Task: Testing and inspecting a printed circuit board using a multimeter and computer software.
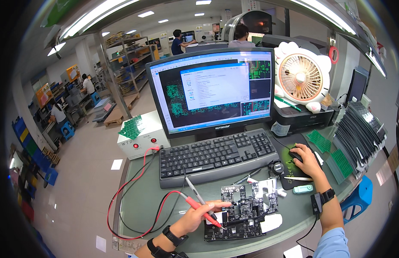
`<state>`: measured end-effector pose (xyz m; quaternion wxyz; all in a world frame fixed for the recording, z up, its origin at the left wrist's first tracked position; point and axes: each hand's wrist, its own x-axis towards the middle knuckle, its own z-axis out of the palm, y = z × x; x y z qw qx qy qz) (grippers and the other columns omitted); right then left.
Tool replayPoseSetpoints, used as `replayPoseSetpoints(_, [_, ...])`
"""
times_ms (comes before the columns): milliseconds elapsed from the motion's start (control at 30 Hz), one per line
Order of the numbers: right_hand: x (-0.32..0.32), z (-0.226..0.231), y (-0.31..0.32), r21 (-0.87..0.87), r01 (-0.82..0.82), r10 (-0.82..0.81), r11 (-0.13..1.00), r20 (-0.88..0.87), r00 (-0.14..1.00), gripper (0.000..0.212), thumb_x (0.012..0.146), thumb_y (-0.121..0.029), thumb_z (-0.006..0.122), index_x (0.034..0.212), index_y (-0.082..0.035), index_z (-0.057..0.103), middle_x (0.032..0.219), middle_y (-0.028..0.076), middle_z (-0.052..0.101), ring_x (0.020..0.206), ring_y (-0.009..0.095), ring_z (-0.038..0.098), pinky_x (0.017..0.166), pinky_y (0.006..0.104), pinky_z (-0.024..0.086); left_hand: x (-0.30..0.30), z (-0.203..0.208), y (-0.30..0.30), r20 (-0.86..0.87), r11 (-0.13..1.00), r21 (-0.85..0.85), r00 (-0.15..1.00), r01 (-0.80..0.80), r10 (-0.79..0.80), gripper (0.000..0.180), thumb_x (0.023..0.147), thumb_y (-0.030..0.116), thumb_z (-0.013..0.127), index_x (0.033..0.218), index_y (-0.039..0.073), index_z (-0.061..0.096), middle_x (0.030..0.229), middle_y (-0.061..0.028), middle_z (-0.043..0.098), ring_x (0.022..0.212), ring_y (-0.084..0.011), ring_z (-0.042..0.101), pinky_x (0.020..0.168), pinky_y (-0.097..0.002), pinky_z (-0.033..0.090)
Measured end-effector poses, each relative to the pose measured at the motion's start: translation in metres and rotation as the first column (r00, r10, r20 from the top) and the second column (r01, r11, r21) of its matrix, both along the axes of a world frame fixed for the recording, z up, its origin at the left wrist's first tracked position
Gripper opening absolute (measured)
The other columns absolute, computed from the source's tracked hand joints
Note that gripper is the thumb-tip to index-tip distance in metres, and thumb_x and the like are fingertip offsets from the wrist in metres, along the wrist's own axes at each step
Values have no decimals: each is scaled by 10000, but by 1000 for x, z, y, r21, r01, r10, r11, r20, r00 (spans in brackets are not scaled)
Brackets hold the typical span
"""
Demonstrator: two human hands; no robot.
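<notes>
My left hand is closed round a red test probe, its tip angled down at the lower of two black circuit boards. A grey-and-black probe passes through the same grip, its lower end partly hidden by the fingers. The upper black circuit board overlaps the lower one. Over on the right, my right hand rests curled over a black computer mouse on a dark mouse pad. White pieces lie against the boards' right side.
Behind the hands stand a black keyboard and a lit monitor. Red and black leads run to a white box on the left. A fan sits on a printer; racked boards stand at right. Other people work farther off.
</notes>
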<state>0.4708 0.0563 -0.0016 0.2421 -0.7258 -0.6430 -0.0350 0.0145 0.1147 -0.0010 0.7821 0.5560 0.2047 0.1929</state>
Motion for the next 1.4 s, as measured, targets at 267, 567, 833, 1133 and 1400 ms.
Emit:
replayPoseSetpoints(267, [-26, 33, 26, 268, -148, 156, 952, -9, 988, 187, 906, -165, 616, 1062, -67, 645, 1230, 144, 600, 1162, 334, 553, 996, 432, 432, 3, 9, -1, -16, 997, 42, 998, -61, 62, 505, 1012, 310, 367, 1275, -58, 592, 1323, -146, 592, 1181, -241, 551, 1060, -373, 398])
replayPoseSetpoints(567, [-44, 28, 80, 1, -236, 234, 972, 114, 965, 344, 784, -6, 553, 1080, -126, 683, 1355, 124, 515, 1315, 326, 416, 1043, 475, 363, 4, 1, 3, -6, 996, 50, 997, -78, 78, 539, 968, 343, 410, 1224, -82, 621, 1290, -181, 612, 1165, -257, 565, 1050, -400, 398])
replayPoseSetpoints(833, [-44, 16, 90, -32, -239, 240, 971, 193, 951, 321, 780, -15, 575, 1049, -122, 713, 1368, 100, 512, 1337, 301, 396, 1058, 470, 343, 2, 4, 0, -43, 994, 78, 996, -73, 76, 578, 968, 387, 395, 1220, -78, 628, 1288, -185, 599, 1152, -260, 565, 1049, -393, 395])
replayPoseSetpoints(1133, [-57, 34, 92, -90, -349, 360, 933, 217, 907, 318, 783, -29, 584, 1015, -177, 743, 1303, 58, 560, 1328, 262, 415, 1085, 439, 321, 6, 7, -1, -34, 989, 90, 992, -118, 121, 605, 967, 384, 391, 1215, -126, 603, 1216, -173, 620, 1056, -259, 617, 950, -365, 477])
replayPoseSetpoints(1400, [-46, 21, 98, -11, -271, 262, 962, 298, 918, 301, 761, -30, 580, 992, -138, 739, 1252, 42, 581, 1277, 252, 458, 1045, 430, 354, 0, 3, 1, -9, 994, 90, 998, -61, 62, 549, 996, 362, 382, 1244, -70, 611, 1306, -179, 599, 1167, -254, 565, 1037, -390, 410])
